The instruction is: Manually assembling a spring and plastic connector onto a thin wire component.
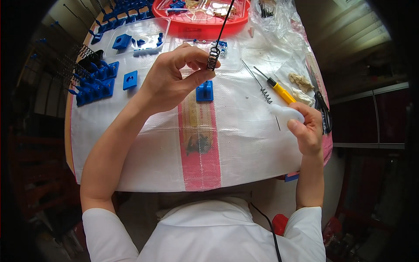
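Note:
My left hand (176,74) pinches a black coil spring (213,56) between thumb and fingers, raised above the table. A long straight wire end runs up from the coil. Below it lies a small blue plastic block (204,91). At the right, my right hand (308,131) grips a smooth white rounded plastic piece (286,113) by one end. Just beyond that piece is a second black wire spring (266,95) with straight ends; whether the two touch, I cannot tell. A yellow-handled screwdriver (281,91) lies beside my right fingers.
Blue holders with upright springs (98,83) line the left side, near a blue square plate (130,80). Clear trays (146,50) of small blue parts and a red basin (200,29) stand at the back. Black scissors (323,109) and plastic bags (283,26) lie right.

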Demonstrator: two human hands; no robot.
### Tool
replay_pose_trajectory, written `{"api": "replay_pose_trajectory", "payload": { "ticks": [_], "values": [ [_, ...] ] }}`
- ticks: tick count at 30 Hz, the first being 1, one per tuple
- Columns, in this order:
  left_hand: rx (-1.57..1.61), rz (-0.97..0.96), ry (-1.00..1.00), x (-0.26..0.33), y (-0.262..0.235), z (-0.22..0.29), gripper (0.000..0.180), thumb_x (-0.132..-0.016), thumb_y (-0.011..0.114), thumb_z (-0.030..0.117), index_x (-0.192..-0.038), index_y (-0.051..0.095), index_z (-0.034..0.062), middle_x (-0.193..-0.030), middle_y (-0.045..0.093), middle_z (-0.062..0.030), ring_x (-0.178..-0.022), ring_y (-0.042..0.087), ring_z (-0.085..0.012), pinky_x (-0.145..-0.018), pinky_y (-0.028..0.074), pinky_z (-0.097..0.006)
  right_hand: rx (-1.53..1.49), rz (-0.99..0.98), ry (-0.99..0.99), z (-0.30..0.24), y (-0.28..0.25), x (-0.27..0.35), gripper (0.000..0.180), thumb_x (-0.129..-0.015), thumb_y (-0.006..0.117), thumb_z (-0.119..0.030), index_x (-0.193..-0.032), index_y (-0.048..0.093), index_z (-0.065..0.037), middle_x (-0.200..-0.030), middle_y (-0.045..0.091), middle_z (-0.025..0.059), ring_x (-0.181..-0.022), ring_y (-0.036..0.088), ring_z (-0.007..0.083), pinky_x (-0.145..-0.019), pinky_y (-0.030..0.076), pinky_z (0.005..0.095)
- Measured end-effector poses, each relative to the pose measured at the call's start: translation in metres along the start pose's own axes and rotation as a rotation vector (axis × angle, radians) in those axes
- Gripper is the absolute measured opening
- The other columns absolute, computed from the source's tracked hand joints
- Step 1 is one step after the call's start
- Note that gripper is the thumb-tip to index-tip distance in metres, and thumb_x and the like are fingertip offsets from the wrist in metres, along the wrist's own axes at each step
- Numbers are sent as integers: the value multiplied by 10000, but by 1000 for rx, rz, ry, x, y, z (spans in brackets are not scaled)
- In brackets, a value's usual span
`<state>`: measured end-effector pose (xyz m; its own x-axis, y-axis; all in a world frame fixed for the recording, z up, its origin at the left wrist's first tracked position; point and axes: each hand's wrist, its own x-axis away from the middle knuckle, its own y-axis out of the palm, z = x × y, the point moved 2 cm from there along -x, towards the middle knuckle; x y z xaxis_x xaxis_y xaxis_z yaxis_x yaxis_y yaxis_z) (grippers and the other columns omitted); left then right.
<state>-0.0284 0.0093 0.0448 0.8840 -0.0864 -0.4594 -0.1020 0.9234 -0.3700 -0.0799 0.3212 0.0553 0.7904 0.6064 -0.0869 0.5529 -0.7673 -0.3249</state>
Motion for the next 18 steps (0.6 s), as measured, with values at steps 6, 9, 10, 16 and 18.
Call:
{"api": "replay_pose_trajectory", "payload": {
  "ticks": [6, 9, 10, 16, 18],
  "values": [
    [-46, 1, 7, -1, 0, 3, 173, -848, 704, 0, -1015, 689, 39, -884, 636, -24, -822, 579, -114, -783, 461, -265, -439, 130, -29, 12, -35, 19, 322, -826, 598, -195, -1003, 602, 74, -775, 582, 78, -646, 507, 124, -587, 383, 246],
    [-59, -2, 27, -2, 1, 2, 171, -847, 697, -18, -1011, 678, 28, -884, 635, -28, -829, 580, -122, -784, 460, -269, -507, 207, -39, 8, -40, 8, 315, -872, 588, -189, -1046, 601, 73, -811, 588, 82, -688, 521, 137, -639, 402, 261],
    [-56, -3, 29, -2, 2, 2, 171, -847, 694, -23, -1010, 676, 26, -885, 635, -28, -834, 580, -124, -787, 459, -270, -525, 238, -45, 6, -41, 3, 284, -902, 591, -166, -1063, 599, 68, -851, 596, 65, -724, 520, 119, -678, 410, 267],
    [-19, 3, -16, -3, 2, -2, 195, -845, 705, 8, -1036, 702, 44, -927, 662, -52, -861, 619, -144, -801, 492, -279, -189, 246, -37, 18, -47, -61, 231, -874, 685, -169, -1015, 659, 13, -798, 598, 3, -690, 498, 75, -653, 409, 254],
    [-25, 1, -5, -2, 1, -3, 191, -846, 705, 8, -1033, 703, 47, -928, 661, -50, -862, 618, -144, -802, 492, -280, -69, 226, 27, 23, -47, -83, 223, -873, 690, -180, -996, 675, 5, -800, 624, 6, -702, 534, 84, -662, 434, 253]
  ]
}}
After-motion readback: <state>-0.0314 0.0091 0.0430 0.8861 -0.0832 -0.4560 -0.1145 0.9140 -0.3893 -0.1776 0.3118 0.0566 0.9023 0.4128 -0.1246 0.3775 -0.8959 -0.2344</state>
